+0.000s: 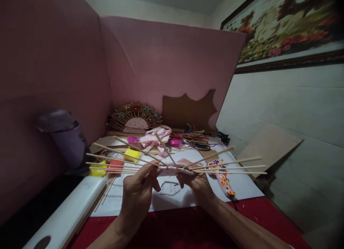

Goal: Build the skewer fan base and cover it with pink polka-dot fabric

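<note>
Both hands hold up a pale, cloth-covered piece (172, 170) seen nearly edge-on, with several thin wooden sticks (223, 167) fanning out from it to the left, right and upward. My left hand (141, 184) pinches its left end between thumb and fingers. At the right end my right hand (195, 181) grips it, the fingers partly hidden behind the piece. Below, on the white sheet (113, 202), lies a drawn or cut outline (170, 188) that I cannot make out. Behind stands a decorated half-round fan shape (136, 123) with sticks and small coloured stars.
Pink dotted cloth (156, 137), scissors (200, 145), a yellow block (131, 155) and a flowered glue-gun-like tool (225, 182) lie around. A white oblong device (70, 209) and a purple lidded cup (66, 141) stand left. Cut brown cardboard (188, 112) leans at the back.
</note>
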`<state>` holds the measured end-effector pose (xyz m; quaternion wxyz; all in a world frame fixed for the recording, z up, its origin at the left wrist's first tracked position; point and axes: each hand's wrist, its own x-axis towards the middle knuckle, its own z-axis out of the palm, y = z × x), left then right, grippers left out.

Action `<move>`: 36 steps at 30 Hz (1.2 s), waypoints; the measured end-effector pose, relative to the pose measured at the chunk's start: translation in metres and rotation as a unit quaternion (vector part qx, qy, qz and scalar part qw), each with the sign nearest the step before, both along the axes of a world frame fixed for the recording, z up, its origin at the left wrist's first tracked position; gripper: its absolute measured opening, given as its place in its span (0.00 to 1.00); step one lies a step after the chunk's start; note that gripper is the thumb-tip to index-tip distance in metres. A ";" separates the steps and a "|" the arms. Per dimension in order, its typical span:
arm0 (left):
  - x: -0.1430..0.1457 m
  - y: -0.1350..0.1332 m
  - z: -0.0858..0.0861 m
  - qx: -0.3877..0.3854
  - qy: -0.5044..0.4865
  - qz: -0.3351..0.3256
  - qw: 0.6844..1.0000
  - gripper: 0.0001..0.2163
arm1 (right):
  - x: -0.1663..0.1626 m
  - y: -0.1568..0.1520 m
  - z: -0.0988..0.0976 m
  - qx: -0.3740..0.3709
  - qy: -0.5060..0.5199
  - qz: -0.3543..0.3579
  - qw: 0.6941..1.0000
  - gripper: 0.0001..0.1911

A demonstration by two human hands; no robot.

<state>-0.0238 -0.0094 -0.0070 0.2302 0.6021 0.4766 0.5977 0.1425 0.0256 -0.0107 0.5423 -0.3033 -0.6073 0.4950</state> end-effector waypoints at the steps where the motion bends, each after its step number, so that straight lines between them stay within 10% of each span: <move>1: -0.001 0.000 0.000 -0.010 -0.002 -0.001 1.000 0.08 | 0.000 -0.001 0.001 0.008 0.001 -0.001 1.000 0.10; 27: 0.010 0.001 0.008 -0.063 -0.152 0.034 0.986 0.11 | -0.011 -0.004 -0.002 -0.009 0.110 0.017 0.994 0.14; 36: 0.012 -0.008 0.007 0.021 0.002 0.015 1.000 0.12 | -0.007 0.009 0.000 -0.013 0.195 -0.056 0.979 0.10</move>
